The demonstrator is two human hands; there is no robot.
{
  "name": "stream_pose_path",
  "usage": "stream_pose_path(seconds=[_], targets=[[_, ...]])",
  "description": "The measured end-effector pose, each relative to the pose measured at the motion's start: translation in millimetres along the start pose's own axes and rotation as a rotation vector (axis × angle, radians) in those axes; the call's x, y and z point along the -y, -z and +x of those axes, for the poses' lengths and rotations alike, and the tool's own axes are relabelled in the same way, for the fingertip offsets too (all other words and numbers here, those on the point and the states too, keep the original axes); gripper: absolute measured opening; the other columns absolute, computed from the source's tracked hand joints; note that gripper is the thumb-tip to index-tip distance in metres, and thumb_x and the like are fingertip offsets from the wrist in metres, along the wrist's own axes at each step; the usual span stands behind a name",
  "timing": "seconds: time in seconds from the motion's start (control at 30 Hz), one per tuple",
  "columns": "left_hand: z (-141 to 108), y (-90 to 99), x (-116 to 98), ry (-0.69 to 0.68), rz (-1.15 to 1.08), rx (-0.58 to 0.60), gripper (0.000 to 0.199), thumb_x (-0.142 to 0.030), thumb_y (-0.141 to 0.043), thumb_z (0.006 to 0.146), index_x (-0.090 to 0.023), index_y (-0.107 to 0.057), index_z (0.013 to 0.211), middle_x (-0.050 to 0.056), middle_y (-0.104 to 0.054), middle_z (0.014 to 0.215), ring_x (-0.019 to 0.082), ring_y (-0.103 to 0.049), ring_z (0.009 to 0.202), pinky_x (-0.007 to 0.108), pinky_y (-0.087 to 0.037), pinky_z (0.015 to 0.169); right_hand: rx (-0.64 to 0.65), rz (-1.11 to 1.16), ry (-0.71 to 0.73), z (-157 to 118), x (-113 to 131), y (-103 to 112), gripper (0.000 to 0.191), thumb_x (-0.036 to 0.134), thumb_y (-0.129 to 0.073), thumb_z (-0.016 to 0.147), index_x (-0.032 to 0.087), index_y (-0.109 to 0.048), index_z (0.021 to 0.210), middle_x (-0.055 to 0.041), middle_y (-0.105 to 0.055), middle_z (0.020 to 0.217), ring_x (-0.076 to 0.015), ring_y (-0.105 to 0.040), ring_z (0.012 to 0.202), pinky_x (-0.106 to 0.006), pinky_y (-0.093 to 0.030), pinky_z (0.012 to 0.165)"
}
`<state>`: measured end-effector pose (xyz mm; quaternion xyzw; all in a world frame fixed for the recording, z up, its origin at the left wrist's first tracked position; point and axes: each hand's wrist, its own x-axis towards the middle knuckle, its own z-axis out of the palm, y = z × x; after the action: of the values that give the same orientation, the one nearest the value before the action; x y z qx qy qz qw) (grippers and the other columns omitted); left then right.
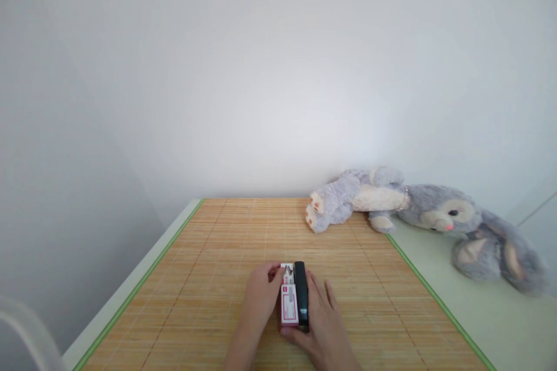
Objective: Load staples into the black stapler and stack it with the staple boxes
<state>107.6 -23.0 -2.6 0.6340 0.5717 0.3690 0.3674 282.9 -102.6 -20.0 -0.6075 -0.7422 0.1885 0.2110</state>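
A black stapler (301,293) lies lengthwise on the bamboo mat, close against the right side of two small white boxes. The nearer box (289,305) has pink edging and looks like a staple box. Just beyond it is a second small box (288,272) with a dark staple-like picture on top. My left hand (261,293) is curled at the left of the far box, its thumb and fingertips closed on that edge. Along the stapler's right side rest the fingers of my right hand (322,317), while its thumb reaches across the near end of the boxes.
The bamboo mat (209,290) with green edging covers much of a pale table (483,313). At the back right a grey plush rabbit (383,197) lies on its side, partly on the mat. A white wall (278,69) stands behind. A pale curved object (30,330) shows at lower left.
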Motion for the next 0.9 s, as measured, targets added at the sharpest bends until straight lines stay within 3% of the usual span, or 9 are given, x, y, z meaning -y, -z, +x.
stream_pose_path(seconds=[0.13,0.2,0.27,0.37,0.5,0.63,0.73,0.9], targets=[[-13.2,-1.5,-0.6,0.017,0.030,-0.096,0.045,-0.050,-0.052,0.095,-0.018,-0.075,0.116,0.014,-0.075,0.121,0.028,-0.069,0.114,0.042,-0.050,0.105,-0.007,-0.017,-0.004,0.0,-1.2,-1.5,0.116,0.052,-0.083,0.073,0.026,-0.018,0.166,-0.0073,-0.029,0.171,-0.0321,-0.017,0.160,-0.056,-0.008,0.131],[-24.0,-9.8,1.6,0.038,-0.038,-0.196,0.055,-0.053,-0.049,0.097,-0.015,-0.063,0.136,0.017,-0.063,0.143,0.029,-0.058,0.134,0.044,-0.041,0.118,-0.025,-0.022,-0.005,-0.9,-4.1,-5.5,0.122,0.049,-0.084,0.071,0.026,-0.014,0.167,-0.0071,-0.027,0.171,-0.0320,-0.016,0.160,-0.056,-0.009,0.132],[-36.3,-23.3,4.8,0.081,-0.243,-0.238,0.066,-0.054,-0.049,0.098,-0.015,-0.046,0.151,0.017,-0.048,0.159,0.027,-0.046,0.147,0.042,-0.035,0.124,-0.042,-0.021,0.003,-2.8,-7.6,-9.8,0.118,0.049,-0.081,0.075,0.025,-0.012,0.167,-0.0071,-0.026,0.171,-0.0312,-0.018,0.160,-0.056,-0.012,0.132],[-53.3,-44.6,6.8,0.147,-0.514,-0.138,0.075,-0.057,-0.051,0.097,-0.018,-0.034,0.159,0.012,-0.037,0.167,0.025,-0.039,0.152,0.037,-0.034,0.126,-0.045,-0.016,0.020,-7.2,-11.8,-14.2,0.100,0.043,-0.069,0.085,0.025,-0.015,0.167,-0.0071,-0.026,0.171,-0.0301,-0.022,0.159,-0.056,-0.017,0.131],[-66.8,-59.4,-0.8,0.178,-0.497,-0.090,0.079,-0.056,-0.052,0.096,-0.021,-0.028,0.162,0.007,-0.031,0.170,0.025,-0.029,0.157,0.038,-0.022,0.130,-0.001,-0.013,0.023,-12.9,-15.2,-14.3,0.098,0.028,-0.064,0.082,0.020,-0.015,0.167,-0.0106,-0.026,0.171,-0.0320,-0.024,0.158,-0.058,-0.021,0.129],[-70.5,-71.8,-13.5,0.178,-0.499,-0.108,0.078,-0.053,-0.051,0.096,-0.019,-0.028,0.162,0.009,-0.031,0.170,0.025,-0.030,0.157,0.038,-0.026,0.129,0.013,0.005,0.028,-21.2,-25.5,-6.1,0.095,0.026,-0.063,0.083,0.020,-0.018,0.167,-0.0120,-0.026,0.170,-0.0326,-0.026,0.158,-0.059,-0.022,0.129],[-71.0,-95.0,-25.7,0.150,-0.494,-0.116,0.074,-0.048,-0.048,0.098,-0.019,-0.027,0.162,0.010,-0.029,0.171,0.024,-0.029,0.157,0.038,-0.023,0.130,-0.016,0.016,0.042,-31.3,-45.0,8.3,0.090,0.028,-0.063,0.086,0.021,-0.022,0.166,-0.0116,-0.028,0.170,-0.0320,-0.026,0.158,-0.058,-0.023,0.129],[-66.9,-155.6,-51.6,0.129,-0.489,-0.075,0.069,-0.040,-0.040,0.102,-0.020,-0.018,0.164,0.008,-0.021,0.174,0.020,-0.023,0.159,0.033,-0.021,0.130,-0.088,0.034,0.056,-46.9,-92.3,47.3,0.084,0.032,-0.063,0.090,0.023,-0.026,0.165,-0.0118,-0.032,0.169,-0.0305,-0.029,0.157,-0.055,-0.027,0.128]])
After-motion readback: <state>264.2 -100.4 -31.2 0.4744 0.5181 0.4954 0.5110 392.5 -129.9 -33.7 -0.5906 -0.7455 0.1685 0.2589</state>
